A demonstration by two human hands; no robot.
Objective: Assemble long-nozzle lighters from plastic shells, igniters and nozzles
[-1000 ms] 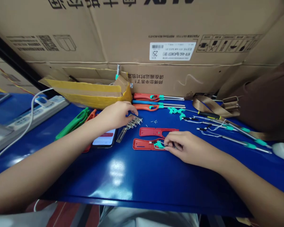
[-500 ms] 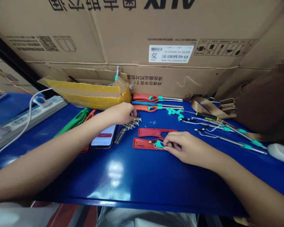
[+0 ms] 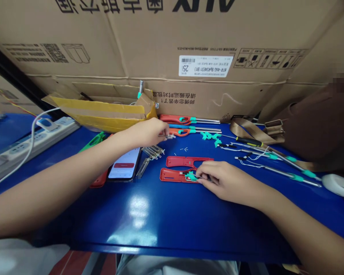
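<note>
At a glossy blue table (image 3: 160, 221), the left hand (image 3: 145, 131) pinches what appears to be a small silver metal pin (image 3: 167, 135), held just beyond a loose bundle of clear metal-tipped tubes (image 3: 152, 152). The right hand (image 3: 225, 179) closes its fingertips on a teal plastic trigger piece (image 3: 192, 176) seated in a red plastic lighter half-shell (image 3: 172, 175). A white-screened smartphone (image 3: 124, 165) lies left of the bundle.

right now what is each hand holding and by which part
Left hand pinches a small metal part by one end; right hand holds the teal piece by its right side, on the red shell.
</note>
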